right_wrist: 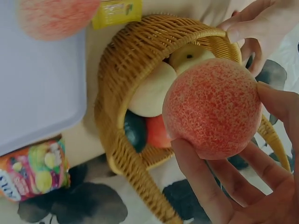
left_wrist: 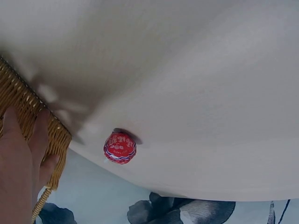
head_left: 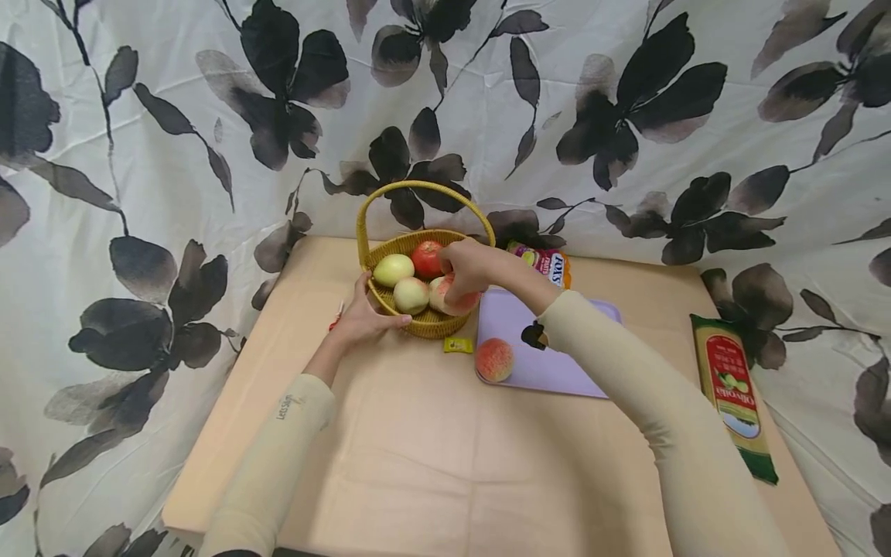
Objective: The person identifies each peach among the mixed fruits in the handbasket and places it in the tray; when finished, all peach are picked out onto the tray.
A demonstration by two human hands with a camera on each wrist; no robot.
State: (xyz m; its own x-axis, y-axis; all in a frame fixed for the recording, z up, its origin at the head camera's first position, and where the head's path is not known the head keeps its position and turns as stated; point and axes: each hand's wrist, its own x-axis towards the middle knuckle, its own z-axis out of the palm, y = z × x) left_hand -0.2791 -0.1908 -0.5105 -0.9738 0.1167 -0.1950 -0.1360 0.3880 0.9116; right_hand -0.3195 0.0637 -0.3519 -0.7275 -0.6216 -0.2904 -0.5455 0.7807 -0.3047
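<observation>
A red-speckled peach is held between the thumb and fingers of my right hand, over the right side of the wicker basket. My left hand holds the basket at its near left side, with fingers lying along the woven outer wall. Inside the basket are a yellow-green fruit, a pale round fruit and a red fruit. A dark green fruit also shows there in the right wrist view. Another peach sits on the purple tray.
A small yellow packet lies between basket and tray. Behind the tray is a colourful Fox's candy bag, partly covered by my right arm. A red-wrapped candy lies left of the basket. A green-gold Olivoila package rests along the table's right edge.
</observation>
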